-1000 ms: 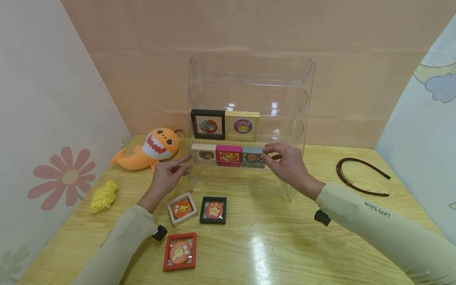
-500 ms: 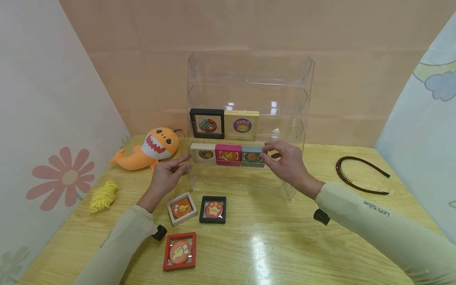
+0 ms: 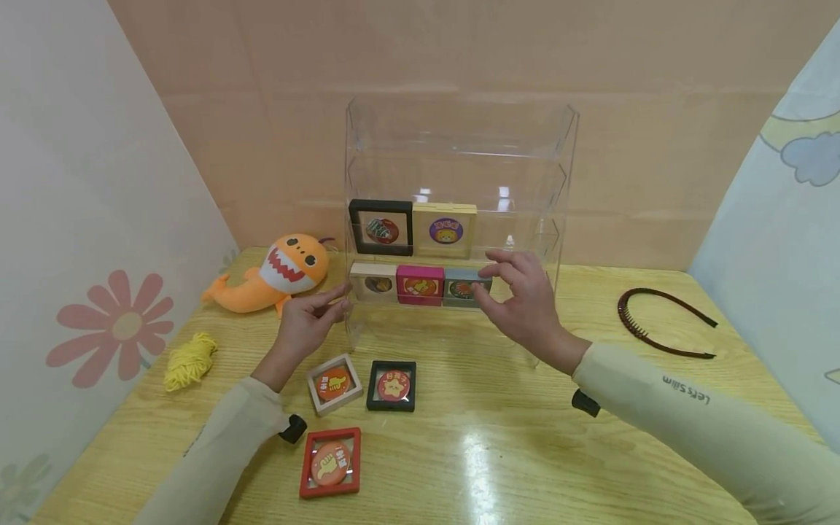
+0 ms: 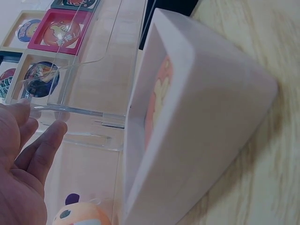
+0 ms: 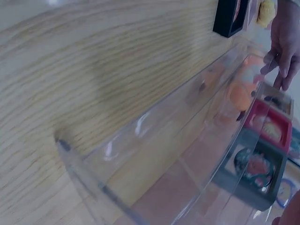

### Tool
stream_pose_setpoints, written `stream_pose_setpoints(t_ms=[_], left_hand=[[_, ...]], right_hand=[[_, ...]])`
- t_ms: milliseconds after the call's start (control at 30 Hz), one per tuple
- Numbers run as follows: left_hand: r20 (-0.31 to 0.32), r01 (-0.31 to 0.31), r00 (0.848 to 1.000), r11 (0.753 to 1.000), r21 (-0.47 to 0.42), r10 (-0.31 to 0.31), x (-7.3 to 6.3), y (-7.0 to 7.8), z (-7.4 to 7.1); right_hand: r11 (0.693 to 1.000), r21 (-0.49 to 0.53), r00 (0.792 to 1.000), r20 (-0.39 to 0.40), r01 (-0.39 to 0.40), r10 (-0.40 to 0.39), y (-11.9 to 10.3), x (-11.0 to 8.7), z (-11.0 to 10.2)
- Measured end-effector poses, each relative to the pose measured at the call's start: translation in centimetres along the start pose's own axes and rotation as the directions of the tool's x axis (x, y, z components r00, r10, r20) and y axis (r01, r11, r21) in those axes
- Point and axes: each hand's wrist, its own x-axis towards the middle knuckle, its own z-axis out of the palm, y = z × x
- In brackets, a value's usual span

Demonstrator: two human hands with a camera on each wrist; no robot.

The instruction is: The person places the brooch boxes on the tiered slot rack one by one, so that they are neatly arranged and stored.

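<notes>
My left hand is at the left side of a clear tiered display rack, its fingertips touching the outside of the side panel. My right hand is at the grey frame in the bottom tier, thumb before its face and forefinger by the top right corner, fingers spread. Beside the grey frame stand a pink frame and a cream frame. The tier above holds a black frame and a pale yellow frame. In the right wrist view only a sliver of the right hand shows.
On the table lie a whitish frame, a second black frame and a red frame. An orange shark plush and yellow yarn are left, a dark headband right. Patterned panels flank both sides.
My right hand has shifted slightly left over the grey frame, its thumb and forefinger coming apart from the frame's right edge. The left hand stays at the rack's side.
</notes>
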Motion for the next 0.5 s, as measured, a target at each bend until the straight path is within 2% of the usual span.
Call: stream_pose_setpoints(t_ms=[100,267,400,500], left_hand=[[0.001,-0.004,1.000,1.000,0.001,0.004,0.0,-0.1,0.0],[0.008,-0.003,1.000,1.000,-0.010,0.003,0.0,-0.1,0.0],[0.008,0.001,1.000,1.000,-0.007,-0.001,0.0,-0.1,-0.1],[0.006,-0.004,1.000,1.000,-0.003,0.004,0.0,-0.1,0.0]], right_hand=[[0.998,0.033,0.998,-0.019,0.054,-0.053,-1.0,-0.2,0.3],[0.992,0.090,0.995,0.025,0.090,-0.092,-2.7,-1.1,1.0],[0.985,0.132,0.988,0.092,0.110,-0.123,-3.8,-2.4,1.8],[0.981,0.164,0.974,0.181,0.103,-0.133,-4.3,-3.5,2.5]])
